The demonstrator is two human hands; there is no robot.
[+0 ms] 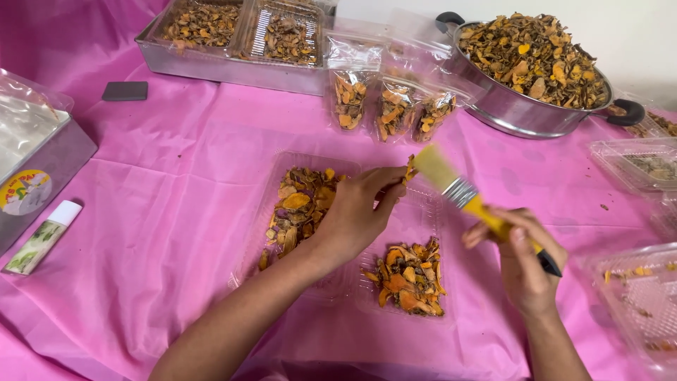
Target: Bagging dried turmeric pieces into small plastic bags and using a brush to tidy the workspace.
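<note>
While brushing proceeds, right hand (525, 264) clamped on yellow-handled brush (471, 202), bristles against the dried orange slice (410, 169). Left hand (360, 208) pinching that slice between fingertips, raised above the clear hinged tray (423, 212). Nearest tray half: small heap of orange slices (407, 276), judged already brushed. Other half: larger, duller heap (300, 204), judged still pending. Beyond: three part-filled clear pouches (391, 106) upright on the pink cloth (176, 183). Farthest: steel pot (532, 106) heaped with slices; steel tray (211, 63) with two filled containers. Work judged early, bulk remaining.
</note>
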